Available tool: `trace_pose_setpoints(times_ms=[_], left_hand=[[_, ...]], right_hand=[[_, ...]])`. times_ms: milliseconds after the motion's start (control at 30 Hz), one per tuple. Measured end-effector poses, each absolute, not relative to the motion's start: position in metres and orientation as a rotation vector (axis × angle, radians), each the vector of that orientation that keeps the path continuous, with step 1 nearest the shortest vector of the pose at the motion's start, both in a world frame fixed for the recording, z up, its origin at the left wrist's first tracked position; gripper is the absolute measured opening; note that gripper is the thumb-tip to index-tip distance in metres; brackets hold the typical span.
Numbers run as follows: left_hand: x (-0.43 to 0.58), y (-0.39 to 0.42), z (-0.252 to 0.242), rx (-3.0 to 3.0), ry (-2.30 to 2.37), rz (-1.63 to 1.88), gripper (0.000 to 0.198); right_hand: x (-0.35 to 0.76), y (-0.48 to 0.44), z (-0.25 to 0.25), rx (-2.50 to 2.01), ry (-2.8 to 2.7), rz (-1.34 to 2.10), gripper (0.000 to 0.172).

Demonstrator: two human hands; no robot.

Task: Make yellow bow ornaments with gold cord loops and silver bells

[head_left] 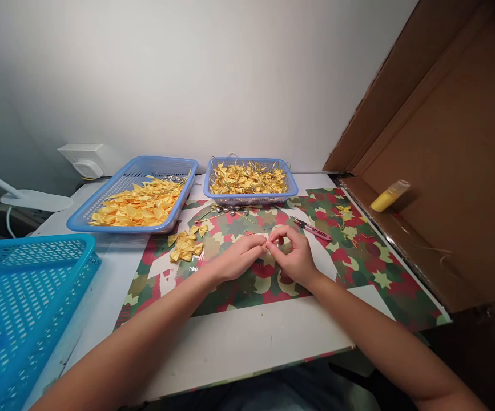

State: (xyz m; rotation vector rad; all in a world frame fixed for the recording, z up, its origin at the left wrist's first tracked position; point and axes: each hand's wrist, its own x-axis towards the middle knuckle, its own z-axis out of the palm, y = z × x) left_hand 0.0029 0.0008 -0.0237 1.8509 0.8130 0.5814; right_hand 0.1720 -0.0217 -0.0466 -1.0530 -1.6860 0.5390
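Observation:
My left hand (pixel 237 258) and my right hand (pixel 293 255) meet over the patterned paper (pixel 358 257) on the table, fingertips pinched together on something too small to make out. A small heap of yellow ribbon bows (pixel 186 242) lies just left of my left hand. Pink-handled snips (pixel 313 229) lie just beyond my right hand. Several small silver beads (pixel 230 210) sit in front of the far basket.
A blue tray (pixel 101 197) of yellow bows stands at the back left, a smaller blue basket (pixel 247 198) of bows with gold loops beside it. An upturned turquoise basket (pixel 24 308) is near left. A cardboard box (pixel 444 171) with a yellow tube (pixel 388 196) stands right. A lamp base (pixel 37 200) sits far left.

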Motion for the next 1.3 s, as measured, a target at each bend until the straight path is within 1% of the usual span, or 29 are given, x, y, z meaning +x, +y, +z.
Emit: trace_pose_setpoints(times_ms=[367,600,667,800,867,1000,1133,1300], left_hand=[[0.003,0.001,-0.026,1.8,0.822,0.597,0.022],[0.002,0.006,-0.031,1.634,0.84,0.696,0.022],[0.001,0.008,-0.033,1.566,0.868,0.732,0.021],[0.0,0.012,-0.035,1.452,0.943,0.814,0.025],[0.0,0.014,-0.035,1.419,0.997,0.874,0.029],[-0.001,0.018,-0.035,1.393,1.11,0.993,0.033],[-0.004,0.021,-0.035,1.429,1.263,1.073,0.031],[-0.007,0.017,-0.033,1.614,1.405,1.041,0.032]], right_hand=[[0.173,-0.021,-0.045,-1.074,-1.627,0.661,0.006],[0.175,-0.019,-0.045,-1.039,-1.583,0.783,0.006],[0.176,-0.017,-0.044,-1.015,-1.57,0.857,0.009],[0.179,-0.013,-0.041,-0.951,-1.526,1.126,0.015],[0.182,-0.011,-0.039,-0.949,-1.55,1.171,0.015],[0.187,-0.008,-0.036,-0.996,-1.615,1.108,0.011],[0.193,-0.005,-0.034,-1.022,-1.615,1.017,0.011],[0.204,0.001,-0.032,-1.069,-1.596,0.853,0.014]])
